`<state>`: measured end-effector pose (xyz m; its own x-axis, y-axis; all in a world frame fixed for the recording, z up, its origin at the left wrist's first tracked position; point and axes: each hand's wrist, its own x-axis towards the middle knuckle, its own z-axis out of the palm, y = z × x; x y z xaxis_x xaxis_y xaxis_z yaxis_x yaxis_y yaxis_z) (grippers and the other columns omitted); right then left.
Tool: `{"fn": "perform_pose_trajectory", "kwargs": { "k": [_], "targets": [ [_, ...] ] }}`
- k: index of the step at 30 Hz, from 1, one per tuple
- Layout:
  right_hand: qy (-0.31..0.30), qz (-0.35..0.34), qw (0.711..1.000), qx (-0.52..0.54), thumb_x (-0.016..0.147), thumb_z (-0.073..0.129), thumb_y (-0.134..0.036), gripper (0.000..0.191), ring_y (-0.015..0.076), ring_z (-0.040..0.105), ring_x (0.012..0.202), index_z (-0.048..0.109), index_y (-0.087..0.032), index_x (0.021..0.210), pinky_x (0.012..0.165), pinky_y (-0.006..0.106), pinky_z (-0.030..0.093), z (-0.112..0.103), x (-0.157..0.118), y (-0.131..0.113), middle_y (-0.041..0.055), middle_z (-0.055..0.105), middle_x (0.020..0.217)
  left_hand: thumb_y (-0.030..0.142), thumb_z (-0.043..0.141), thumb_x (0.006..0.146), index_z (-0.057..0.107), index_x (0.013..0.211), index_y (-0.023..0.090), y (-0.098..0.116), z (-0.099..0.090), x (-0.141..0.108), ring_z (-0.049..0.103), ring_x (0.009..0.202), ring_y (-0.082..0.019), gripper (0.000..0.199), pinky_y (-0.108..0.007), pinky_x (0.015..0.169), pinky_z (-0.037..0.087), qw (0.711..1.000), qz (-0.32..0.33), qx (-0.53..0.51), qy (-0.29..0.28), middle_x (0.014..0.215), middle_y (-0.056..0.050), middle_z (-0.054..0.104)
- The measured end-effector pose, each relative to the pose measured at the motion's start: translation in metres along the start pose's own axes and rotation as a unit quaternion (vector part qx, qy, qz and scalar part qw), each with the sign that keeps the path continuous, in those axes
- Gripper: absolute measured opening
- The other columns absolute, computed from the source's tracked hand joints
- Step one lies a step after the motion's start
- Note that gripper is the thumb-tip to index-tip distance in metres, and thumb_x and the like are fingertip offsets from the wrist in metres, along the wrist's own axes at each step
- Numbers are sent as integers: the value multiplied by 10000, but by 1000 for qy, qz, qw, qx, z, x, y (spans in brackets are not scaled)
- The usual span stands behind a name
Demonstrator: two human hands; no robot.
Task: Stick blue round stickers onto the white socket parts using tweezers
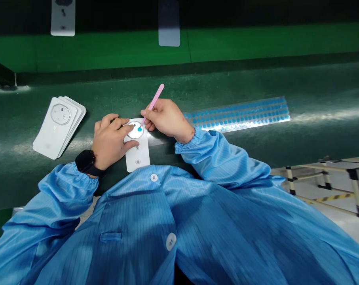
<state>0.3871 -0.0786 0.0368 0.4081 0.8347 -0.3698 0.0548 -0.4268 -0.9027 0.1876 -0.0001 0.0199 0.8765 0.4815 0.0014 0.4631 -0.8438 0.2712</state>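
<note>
A white phone back panel (140, 155) lies on the green work surface in front of me, its round camera area facing up. Pink tweezers (157, 96) are pinched in my right hand (168, 118), their tip at a small blue dot (139, 129) on the camera area. My left hand (109, 140) rests over the panel's left side with its fingers spread and the fingertips on the panel. Right of my right hand lies a clear strip (241, 114) with rows of blue dots, its near end partly hidden behind the hand.
At the left, several white panels (53, 134) are stacked in a fan. Beyond the work surface (108, 95), a white panel (63, 19) and a grey panel (169, 27) lie on a bright green belt (226, 44). A tubular rack (321, 176) stands at the lower right.
</note>
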Motion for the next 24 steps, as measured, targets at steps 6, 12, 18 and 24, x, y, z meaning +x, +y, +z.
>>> {"fn": "perform_pose_trajectory", "kwargs": {
  "k": [6,12,18,24],
  "targets": [
    [1,-7,1000,-3,1049,693,-90,311,98,660,526,635,-180,757,506,180,557,0,0,2,4,720,648,387,885,919,838,1324,329,-1,0,0,550,1463,-493,412,-665,1082,484,1000,-1,-8,-5,1443,-135,766],
    [10,-25,999,-17,1028,720,-111,285,122,677,546,639,-199,769,517,210,570,1,2,8,6,725,658,387,875,926,838,1318,301,1,-1,0,545,1470,-492,402,-666,1097,470,1000,-3,-7,-8,1455,-149,762],
    [12,-36,999,-33,1030,716,-129,263,130,690,561,637,-201,790,538,227,577,2,3,9,3,728,673,369,871,929,842,1306,335,1,-1,-1,550,1467,-491,380,-681,1103,475,1000,0,-12,-6,1449,-142,757],
    [11,-41,998,-38,1014,735,-117,265,134,692,562,631,-204,786,538,227,564,1,3,9,4,724,666,394,847,947,864,1232,348,0,0,0,554,1446,-465,289,-648,1083,470,1000,10,-6,-2,1423,-134,751]
  ]
}}
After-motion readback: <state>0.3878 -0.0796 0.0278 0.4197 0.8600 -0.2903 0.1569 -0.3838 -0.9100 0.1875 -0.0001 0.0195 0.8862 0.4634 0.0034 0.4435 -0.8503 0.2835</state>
